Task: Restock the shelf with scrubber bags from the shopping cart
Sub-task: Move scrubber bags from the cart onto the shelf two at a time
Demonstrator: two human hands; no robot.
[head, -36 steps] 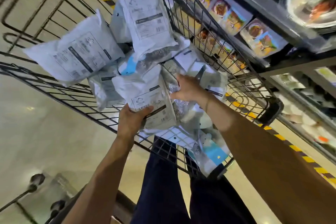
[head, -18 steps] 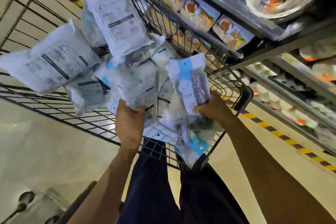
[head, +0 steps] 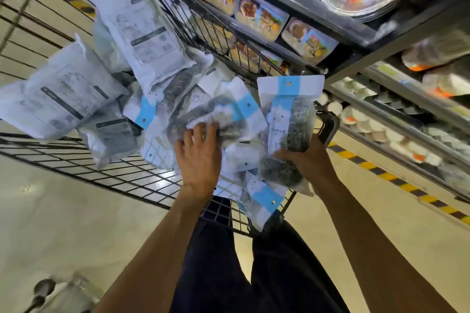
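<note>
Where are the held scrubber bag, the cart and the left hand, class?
held bag point(head: 288, 119), head view, its front below the blue band.
cart point(head: 76, 160), head view, its bare wire mesh.
left hand point(head: 198, 160), head view, the back of the hand.

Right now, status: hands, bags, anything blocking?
Right hand grips one scrubber bag upright, beside the bag pile. Left hand flat, fingers touching the pile. Wire cart wall between pile and shelf.

- Left hand point(head: 198, 157), arm outstretched, lies palm-down inside the shopping cart point(head: 101, 173), fingers spread.
- Right hand point(head: 306, 160), at the cart's right corner, grips an upright scrubber bag point(head: 287, 114).
</note>
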